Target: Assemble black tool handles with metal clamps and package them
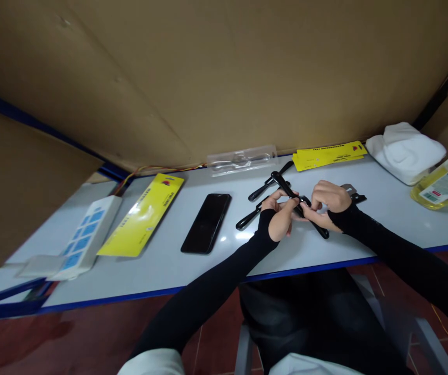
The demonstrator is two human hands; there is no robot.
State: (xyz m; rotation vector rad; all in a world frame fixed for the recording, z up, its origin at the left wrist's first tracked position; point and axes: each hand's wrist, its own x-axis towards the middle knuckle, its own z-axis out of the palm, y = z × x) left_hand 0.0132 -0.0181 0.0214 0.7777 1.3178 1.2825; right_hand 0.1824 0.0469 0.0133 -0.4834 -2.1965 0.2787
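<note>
currently, the left hand (280, 219) is wrapped around a black two-handled tool (298, 210), held slantwise over the surface (395, 224), while the right hand (328, 200) grips that tool's middle between thumb and bent fingers. two similar black tools (261, 190) lie just beyond and beside the left hand; a flat metal piece (349, 189) sits behind the right wrist. farther left, a dark phone (206, 224) lies between these tools and a yellow card (143, 214). clear plastic packaging (242, 160) rests near the back panel (224, 78).
</note>
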